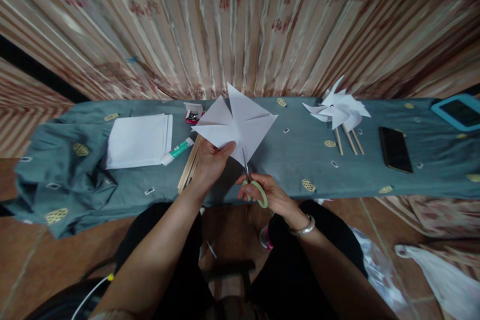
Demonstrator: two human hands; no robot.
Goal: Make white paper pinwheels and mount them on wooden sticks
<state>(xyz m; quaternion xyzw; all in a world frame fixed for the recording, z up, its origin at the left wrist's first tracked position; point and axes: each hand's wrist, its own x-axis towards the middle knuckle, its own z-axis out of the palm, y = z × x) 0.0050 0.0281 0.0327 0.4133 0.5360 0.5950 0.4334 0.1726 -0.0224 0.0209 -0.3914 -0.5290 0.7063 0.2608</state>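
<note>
My left hand (214, 160) grips a square sheet of white paper (243, 122) by its lower left side, thumb on top. Slits run from the sheet's corners toward its middle. In my right hand (270, 192) is a pair of scissors (262, 196) with light green handles. Its blades lie at the near corner of the paper, pointing toward the centre. Below and left of the paper lie several thin wooden sticks (189, 167), partly covered by my left hand.
A stack of white paper (137, 140), a green-and-white tube (178, 151) and a small red box (194, 114) lie at left. To the right are white paper pinwheels (339, 107) on sticks, a black phone (395, 150) and a blue-framed tablet (459, 112). A curtain (240, 25) hangs behind.
</note>
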